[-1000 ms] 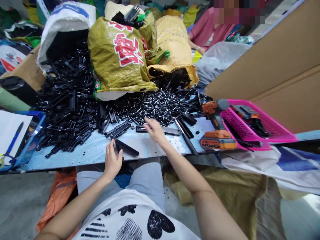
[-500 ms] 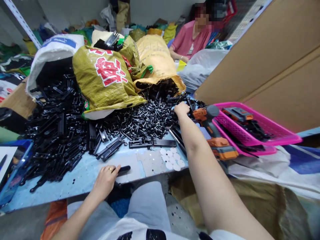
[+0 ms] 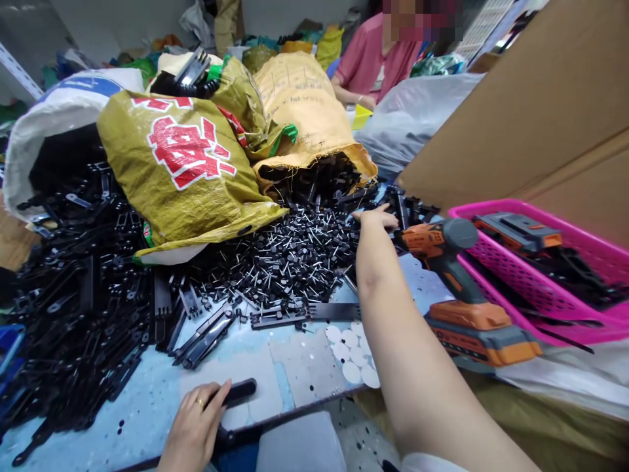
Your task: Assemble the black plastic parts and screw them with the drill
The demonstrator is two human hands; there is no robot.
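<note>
Near the table's front edge, my left hand (image 3: 194,419) is closed on a black plastic part (image 3: 240,392), whose rounded end sticks out to the right. My right hand (image 3: 377,217) is stretched far forward, back of the hand up and fingers apart, at the right end of the heap of black-headed screws (image 3: 295,252). Black plastic parts (image 3: 407,206) lie just beyond and beside its fingers. What the fingertips touch is hidden. An orange and grey cordless drill (image 3: 462,282) lies to the right of my right forearm.
A big heap of black parts (image 3: 73,314) covers the left side. Behind stand an olive sack (image 3: 196,177) and a yellow sack (image 3: 299,105). White round stickers (image 3: 351,372) lie near the front edge. A pink basket (image 3: 609,321) is at right; a person in pink (image 3: 363,52) sits opposite.
The view has moved closer to the table. My right hand's fingers have spread apart among the parts at the far side. My left hand still holds the black part near the edge.
</note>
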